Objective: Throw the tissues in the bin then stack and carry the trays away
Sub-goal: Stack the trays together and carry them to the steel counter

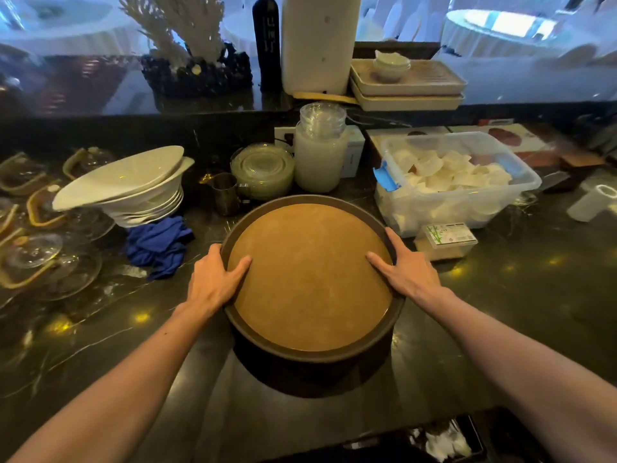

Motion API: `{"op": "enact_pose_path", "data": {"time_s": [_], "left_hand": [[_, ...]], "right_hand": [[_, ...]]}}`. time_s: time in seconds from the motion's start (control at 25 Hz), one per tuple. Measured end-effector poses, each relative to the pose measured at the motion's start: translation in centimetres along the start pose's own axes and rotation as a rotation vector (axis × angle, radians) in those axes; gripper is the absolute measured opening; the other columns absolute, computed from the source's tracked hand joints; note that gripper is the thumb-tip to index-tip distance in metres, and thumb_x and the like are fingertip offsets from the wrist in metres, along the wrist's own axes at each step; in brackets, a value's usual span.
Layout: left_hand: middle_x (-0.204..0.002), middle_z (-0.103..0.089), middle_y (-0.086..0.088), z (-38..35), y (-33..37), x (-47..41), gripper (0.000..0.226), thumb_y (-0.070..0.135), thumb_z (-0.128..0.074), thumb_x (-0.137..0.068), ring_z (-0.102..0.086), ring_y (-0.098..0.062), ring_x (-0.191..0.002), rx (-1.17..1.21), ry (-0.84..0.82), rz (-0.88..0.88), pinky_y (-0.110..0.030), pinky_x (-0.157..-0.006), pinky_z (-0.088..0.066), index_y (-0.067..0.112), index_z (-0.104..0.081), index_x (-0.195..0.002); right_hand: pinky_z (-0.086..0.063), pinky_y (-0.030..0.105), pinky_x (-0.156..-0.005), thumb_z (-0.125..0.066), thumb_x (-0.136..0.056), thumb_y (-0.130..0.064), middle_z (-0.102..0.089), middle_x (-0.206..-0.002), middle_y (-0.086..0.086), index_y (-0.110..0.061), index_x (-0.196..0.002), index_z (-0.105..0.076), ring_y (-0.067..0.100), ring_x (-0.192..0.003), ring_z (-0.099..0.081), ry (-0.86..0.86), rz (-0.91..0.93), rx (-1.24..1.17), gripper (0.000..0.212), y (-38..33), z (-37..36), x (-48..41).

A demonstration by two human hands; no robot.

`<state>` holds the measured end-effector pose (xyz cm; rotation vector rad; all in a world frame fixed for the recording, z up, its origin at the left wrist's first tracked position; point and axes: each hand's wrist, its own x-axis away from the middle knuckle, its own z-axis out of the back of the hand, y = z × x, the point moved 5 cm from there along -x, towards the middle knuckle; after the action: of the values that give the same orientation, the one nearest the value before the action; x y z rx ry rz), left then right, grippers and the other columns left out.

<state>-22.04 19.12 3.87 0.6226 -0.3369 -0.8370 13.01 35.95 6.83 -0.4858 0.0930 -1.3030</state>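
Observation:
A stack of round brown trays (310, 279) with dark rims stands on the dark marble counter in front of me; the top tray has a tan surface with nothing on it. My left hand (213, 280) grips the stack's left rim, thumb lying on the tray surface. My right hand (405, 267) grips the right rim the same way. At the bottom edge of the view, below the counter, a dark bin (444, 442) shows white crumpled tissues inside.
A blue cloth (157, 245) and stacked white bowls (133, 188) lie left of the trays, with glass lids (40, 255) further left. Behind stand a metal jug (227, 193), glass plates (263, 170), a jar (320, 152). A clear tub (457, 182) and small box (447, 238) sit right.

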Motion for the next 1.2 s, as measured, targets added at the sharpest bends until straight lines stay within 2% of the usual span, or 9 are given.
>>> {"op": "enact_pose_path", "data": {"time_s": [0.2, 0.4, 0.52, 0.68, 0.84, 0.92, 1.04, 1.2], "left_hand": [[-0.116, -0.062, -0.009, 4.8, 2.8, 0.6, 0.078, 0.071, -0.061, -0.071, -0.056, -0.019, -0.091, 0.047, 0.063, -0.098, -0.034, -0.074, -0.048, 0.016, -0.049, -0.125], [-0.121, -0.062, -0.01, 10.0, 6.0, 1.7, 0.076, 0.065, -0.065, -0.074, -0.057, -0.019, -0.096, 0.098, 0.131, -0.186, -0.033, -0.076, -0.048, 0.017, -0.048, -0.13], [-0.125, -0.06, -0.011, 12.7, 7.7, 3.4, 0.077, 0.062, -0.067, -0.074, -0.059, -0.026, -0.105, 0.132, 0.168, -0.196, -0.036, -0.079, -0.049, 0.018, -0.046, -0.133], [-0.13, -0.057, -0.012, 16.1, 8.3, 8.0, 0.08, 0.062, -0.068, -0.073, -0.057, -0.031, -0.112, 0.123, 0.297, -0.089, -0.039, -0.081, -0.048, 0.019, -0.044, -0.136], [-0.131, -0.057, -0.011, 19.6, 7.4, 15.1, 0.077, 0.057, -0.071, -0.074, -0.056, -0.029, -0.114, 0.118, 0.481, 0.044, -0.035, -0.083, -0.045, 0.018, -0.046, -0.136], [-0.132, -0.058, -0.01, 21.1, 6.5, 19.5, 0.077, 0.057, -0.072, -0.073, -0.056, -0.029, -0.115, 0.11, 0.563, 0.141, -0.037, -0.086, -0.045, 0.018, -0.048, -0.135], [-0.125, -0.062, -0.007, 23.3, 4.7, 27.6, 0.07, 0.058, -0.072, -0.072, -0.059, -0.026, -0.109, 0.095, 0.694, 0.281, -0.035, -0.082, -0.047, 0.02, -0.054, -0.128], [-0.118, -0.065, -0.004, 26.4, 1.9, 39.4, 0.067, 0.059, -0.071, -0.071, -0.061, -0.026, -0.104, 0.058, 0.838, 0.488, -0.036, -0.082, -0.049, 0.021, -0.057, -0.124]], "right_hand": [[-0.049, 0.05, -0.094, -0.033, -0.076, -0.087, -0.061, -0.131, 0.011, -0.046, -0.149, -0.009, 0.035, -0.111, -0.061, 0.099, 0.062, -0.022, 0.088, -2.2, 3.7, 2.1], [-0.047, 0.05, -0.097, -0.039, -0.079, -0.082, -0.055, -0.139, 0.007, -0.043, -0.15, -0.013, 0.032, -0.118, -0.057, 0.177, 0.142, -0.076, 0.085, -4.3, 7.6, 4.0], [-0.047, 0.049, -0.097, -0.041, -0.08, -0.08, -0.051, -0.143, 0.005, -0.042, -0.15, -0.014, 0.031, -0.121, -0.054, 0.199, 0.198, -0.095, 0.084, -5.3, 10.2, 5.0], [-0.046, 0.048, -0.095, -0.043, -0.079, -0.08, -0.05, -0.145, 0.005, -0.042, -0.15, -0.016, 0.032, -0.122, -0.054, 0.228, 0.321, -0.054, 0.085, -7.3, 12.7, 5.5], [-0.047, 0.052, -0.097, -0.043, -0.075, -0.083, -0.048, -0.146, 0.008, -0.046, -0.149, -0.016, 0.034, -0.124, -0.052, 0.171, 0.473, -0.038, 0.087, -11.0, 13.4, 5.8], [-0.049, 0.051, -0.094, -0.043, -0.072, -0.085, -0.051, -0.143, 0.008, -0.049, -0.148, -0.015, 0.034, -0.119, -0.055, 0.12, 0.554, -0.033, 0.088, -13.2, 12.8, 6.6], [-0.051, 0.048, -0.085, -0.039, -0.069, -0.089, -0.055, -0.138, 0.009, -0.05, -0.148, -0.017, 0.035, -0.113, -0.058, 0.06, 0.751, -0.003, 0.09, -17.4, 11.4, 9.5], [-0.052, 0.043, -0.081, -0.041, -0.069, -0.088, -0.058, -0.134, 0.01, -0.049, -0.147, -0.021, 0.035, -0.109, -0.061, -0.062, 0.972, -0.044, 0.09, -23.8, 7.8, 16.7]]}}
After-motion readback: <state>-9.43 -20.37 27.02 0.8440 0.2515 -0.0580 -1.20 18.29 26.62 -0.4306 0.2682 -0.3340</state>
